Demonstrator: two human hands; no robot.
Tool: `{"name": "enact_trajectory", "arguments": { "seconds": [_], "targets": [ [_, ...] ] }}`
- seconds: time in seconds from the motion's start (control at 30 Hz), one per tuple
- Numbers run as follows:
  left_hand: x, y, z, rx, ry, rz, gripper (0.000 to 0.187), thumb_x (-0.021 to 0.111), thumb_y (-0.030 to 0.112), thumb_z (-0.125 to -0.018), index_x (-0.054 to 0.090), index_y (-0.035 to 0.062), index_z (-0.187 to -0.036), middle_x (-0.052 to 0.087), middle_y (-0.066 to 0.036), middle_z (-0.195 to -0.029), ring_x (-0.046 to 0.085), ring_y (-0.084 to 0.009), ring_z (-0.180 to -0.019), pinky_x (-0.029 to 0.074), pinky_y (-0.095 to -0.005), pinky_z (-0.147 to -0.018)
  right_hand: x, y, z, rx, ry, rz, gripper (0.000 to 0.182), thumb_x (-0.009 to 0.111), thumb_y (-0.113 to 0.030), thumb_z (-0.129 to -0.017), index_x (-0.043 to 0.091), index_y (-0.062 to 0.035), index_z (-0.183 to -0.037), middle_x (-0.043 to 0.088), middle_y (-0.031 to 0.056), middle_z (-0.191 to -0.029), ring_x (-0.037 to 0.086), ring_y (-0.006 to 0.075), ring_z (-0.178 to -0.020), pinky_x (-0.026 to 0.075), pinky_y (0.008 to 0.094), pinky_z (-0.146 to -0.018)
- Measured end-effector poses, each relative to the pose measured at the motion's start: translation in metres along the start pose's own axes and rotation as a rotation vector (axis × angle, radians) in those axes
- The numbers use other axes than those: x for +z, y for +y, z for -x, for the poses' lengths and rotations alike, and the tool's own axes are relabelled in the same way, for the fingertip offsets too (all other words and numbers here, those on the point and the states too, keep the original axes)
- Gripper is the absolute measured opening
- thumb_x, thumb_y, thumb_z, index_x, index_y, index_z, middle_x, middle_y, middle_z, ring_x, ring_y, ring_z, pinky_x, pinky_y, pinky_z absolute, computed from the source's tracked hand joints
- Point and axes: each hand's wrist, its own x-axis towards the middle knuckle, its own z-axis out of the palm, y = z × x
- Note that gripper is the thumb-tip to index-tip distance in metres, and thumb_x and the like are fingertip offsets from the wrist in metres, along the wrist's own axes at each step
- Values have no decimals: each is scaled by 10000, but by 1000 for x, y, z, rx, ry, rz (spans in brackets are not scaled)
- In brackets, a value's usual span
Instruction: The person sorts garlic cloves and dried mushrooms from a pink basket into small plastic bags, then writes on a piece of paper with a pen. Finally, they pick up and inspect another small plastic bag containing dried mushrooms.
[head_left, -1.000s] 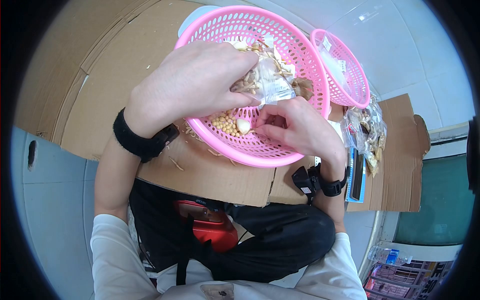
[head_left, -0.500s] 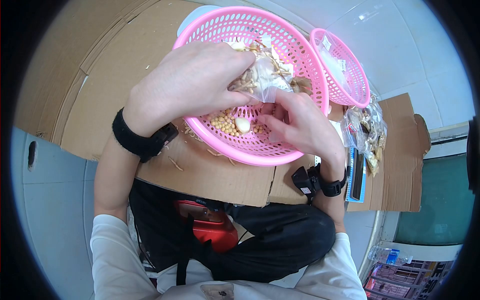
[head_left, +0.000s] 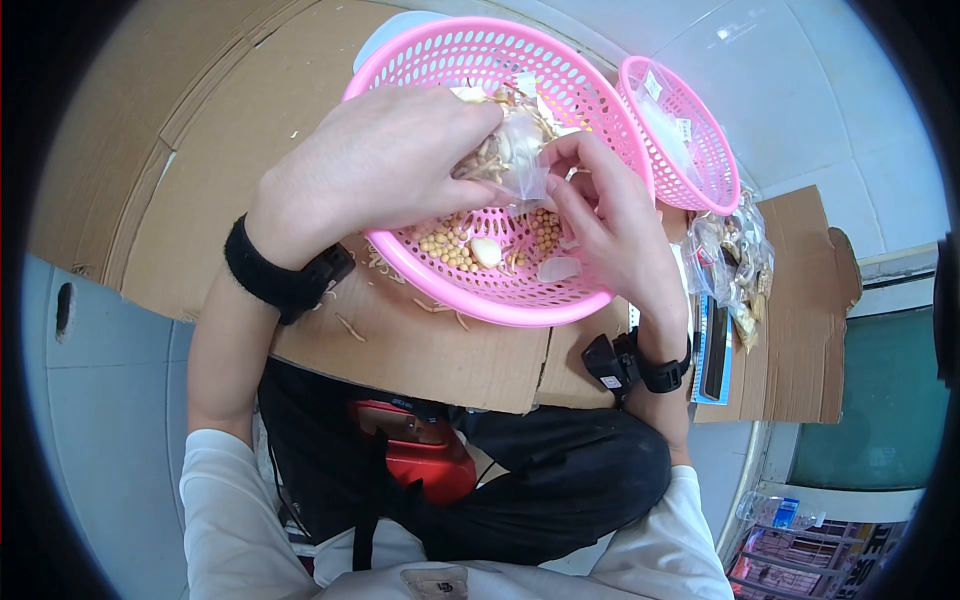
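Observation:
Over the large pink basket [head_left: 470, 306], my left hand [head_left: 395, 150] is closed on a clear plastic bag [head_left: 522, 150] of pale, dried, root-like pieces. Thumb and index finger of my right hand [head_left: 620, 220] are pinched together at the bag's right edge; the other fingers are curled. Below the bag, round yellow beans [head_left: 443, 246] lie in the basket with a smooth white bulb-like piece [head_left: 486, 252]. A translucent whitish piece [head_left: 558, 268] rests near my right hand. The left hand hides part of the bag.
A smaller pink basket [head_left: 722, 185] with clear plastic packets stands at the right against the tiled wall. Filled clear bags [head_left: 735, 255] lie below it, beside a dark flat bar [head_left: 715, 350]. Thin scraps [head_left: 350, 327] are scattered on the cardboard [head_left: 430, 365].
My right hand has moved up slightly to the bag's edge, uncovering more beans and the translucent piece. The large basket has shifted slightly. My left hand stays on the bag.

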Motion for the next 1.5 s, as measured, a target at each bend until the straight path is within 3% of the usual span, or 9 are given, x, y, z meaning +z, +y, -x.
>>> {"name": "enact_trajectory", "arguments": {
  "seconds": [0.2,0.33,0.43,0.6,0.8,1.03,1.13,1.3,1.5],
  "targets": [
    [0,-1,0,-19,-28,-4,399,767,327,-893,618,20,-1101,688,-170,-930,676,-377,-919,509,-500,-800,-3,-6,-1,110,43,-136,132,672,-99,-1033,653,21,-1084,639,53,-793,593,92,-648,455,278,-558],
    [-1,1,0,-18,-16,-5,396,766,329,-897,617,21,-1096,690,-170,-936,676,-377,-919,510,-499,-799,-2,-7,-3,106,96,-216,123,668,-96,-1043,662,25,-1069,623,28,-743,563,69,-589,433,262,-517],
    [0,0,0,-25,-16,0,396,765,329,-898,616,20,-1096,692,-171,-940,677,-377,-923,511,-499,-801,-1,-6,-4,47,167,-271,90,679,-56,-1016,680,16,-1070,663,42,-821,580,68,-617,447,254,-542],
    [1,-1,0,-27,-14,17,393,764,331,-901,611,19,-1084,695,-174,-946,678,-378,-927,512,-498,-805,-4,-8,-4,-255,109,-99,266,631,81,-914,724,-17,-1143,709,65,-1013,607,95,-662,471,251,-587],
    [1,-1,1,-12,1,5,388,759,328,-906,598,12,-1062,694,-183,-942,675,-386,-923,509,-500,-801,-2,-3,-3,-292,47,-70,360,566,111,-881,729,-22,-1173,715,80,-1040,620,113,-702,488,275,-604],
    [2,-2,1,0,12,8,393,763,328,-901,605,5,-1062,691,-185,-912,677,-389,-895,508,-502,-791,2,-9,-3,-203,129,-176,292,575,90,-887,713,-1,-1127,720,98,-1018,619,138,-678,474,270,-595],
    [4,-2,1,-5,18,-4,400,768,329,-895,616,9,-1080,691,-183,-902,680,-383,-887,509,-499,-784,-1,-13,-3,27,185,-156,146,603,2,-929,697,19,-1040,708,106,-901,606,179,-627,478,304,-589],
    [3,0,2,-12,47,-18,418,786,340,-878,632,27,-1109,690,-170,-880,682,-373,-877,511,-487,-764,-5,-2,-3,5,-57,209,276,626,-223,-965,732,13,-868,696,151,-694,668,326,-622,540,435,-656],
    [2,2,2,-7,73,-49,446,811,343,-851,643,36,-1127,673,-163,-831,679,-370,-858,506,-482,-749,1,-11,3,59,-98,491,179,718,-193,-874,803,-35,-864,759,166,-776,752,345,-746,598,447,-761]
  ]
}}
